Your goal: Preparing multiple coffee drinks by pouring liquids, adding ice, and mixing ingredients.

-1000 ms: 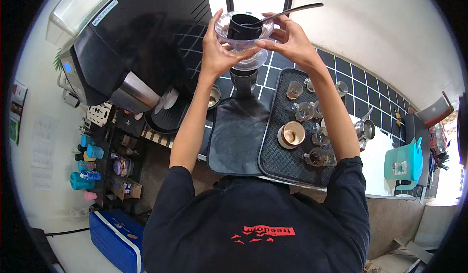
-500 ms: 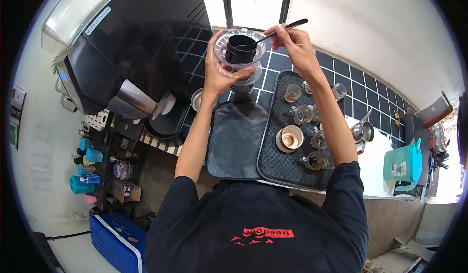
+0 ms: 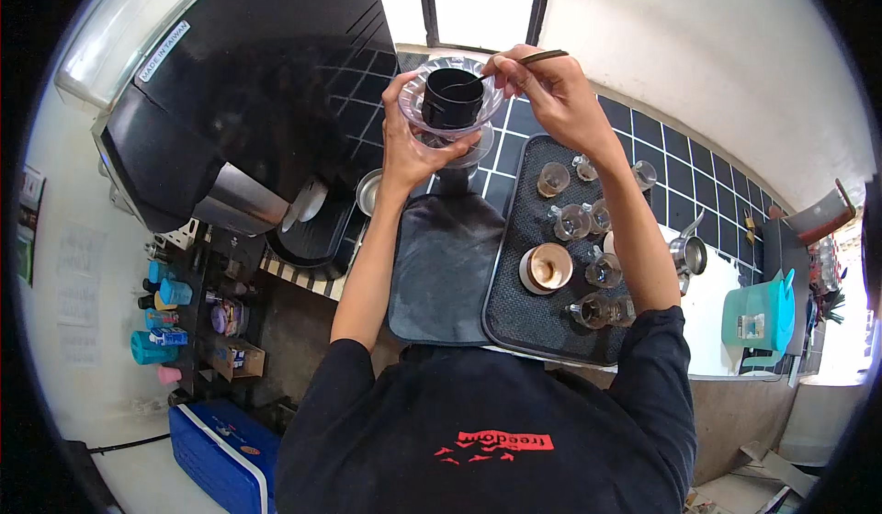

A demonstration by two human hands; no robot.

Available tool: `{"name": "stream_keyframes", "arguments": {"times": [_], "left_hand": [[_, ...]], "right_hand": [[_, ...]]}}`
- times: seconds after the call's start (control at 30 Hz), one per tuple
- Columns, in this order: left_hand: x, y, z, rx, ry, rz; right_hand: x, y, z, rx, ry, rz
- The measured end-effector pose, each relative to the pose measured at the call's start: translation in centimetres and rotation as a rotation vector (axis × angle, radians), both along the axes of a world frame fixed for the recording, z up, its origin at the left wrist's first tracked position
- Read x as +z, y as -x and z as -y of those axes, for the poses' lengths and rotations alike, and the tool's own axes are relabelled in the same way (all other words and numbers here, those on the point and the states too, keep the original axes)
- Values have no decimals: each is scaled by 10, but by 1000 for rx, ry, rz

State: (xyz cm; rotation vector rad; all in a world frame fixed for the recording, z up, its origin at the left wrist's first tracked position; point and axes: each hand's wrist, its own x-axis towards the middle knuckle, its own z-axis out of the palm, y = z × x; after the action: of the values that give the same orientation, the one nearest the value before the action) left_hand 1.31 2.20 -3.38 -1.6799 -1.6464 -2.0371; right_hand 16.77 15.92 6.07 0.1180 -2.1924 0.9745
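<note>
My left hand (image 3: 409, 151) is closed around the side of a clear ribbed coffee dripper (image 3: 416, 108), thumb across its near side. Inside the dripper stands a black cup (image 3: 452, 110), its mouth facing up. Between the fingers of my right hand (image 3: 556, 96) is a long dark spoon (image 3: 542, 56). The spoon slants down to the left, its tip inside the cup; what lies in the cup is too dark to make out. Beneath the dripper, partly hidden by my left hand, a clear vessel (image 3: 478, 150) shows over the black-tiled counter.
A grey mat (image 3: 446, 275) lies nearest me. Right of it, a black tray (image 3: 514, 316) carries several glass cups (image 3: 571, 223) and a stained white cup (image 3: 547, 268). A metal pot (image 3: 689, 255) and a teal pitcher (image 3: 759, 312) stand farther right. At left is a large black machine (image 3: 248, 82).
My right hand has shifted slightly left and down, and the spoon's handle now lies flatter. The dripper with the black cup has moved a little left, still in my left hand.
</note>
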Motion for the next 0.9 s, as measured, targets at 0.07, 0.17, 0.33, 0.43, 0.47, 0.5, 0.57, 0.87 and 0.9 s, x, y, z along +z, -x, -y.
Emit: {"name": "stream_keyframes", "arguments": {"times": [0.07,0.17,0.33,0.43,0.47,0.5,0.57,0.87,0.9], "left_hand": [[1,0,1,39,13,-68],[3,1,2,12,37,-70],[6,-1,2,-30,30,-31],[11,-5,4,-72,-5,39],[9,-3,4,-81,-9,38],[8,-1,4,-91,-13,38],[5,1,1,-101,-28,36],[8,2,3,-134,-16,31],[8,2,2,-140,-38,36]], "right_hand": [[-2,-1,-3,-58,-12,26],[-6,0,-4,-63,26,29],[-5,1,-1,-66,63,-24],[-7,1,0,-65,50,-31],[-8,2,1,-57,48,-15],[-9,3,0,-56,48,-14],[-12,3,-3,-67,66,-21],[-9,-6,-3,-95,122,119],[-14,-8,-11,-85,130,169]]}}
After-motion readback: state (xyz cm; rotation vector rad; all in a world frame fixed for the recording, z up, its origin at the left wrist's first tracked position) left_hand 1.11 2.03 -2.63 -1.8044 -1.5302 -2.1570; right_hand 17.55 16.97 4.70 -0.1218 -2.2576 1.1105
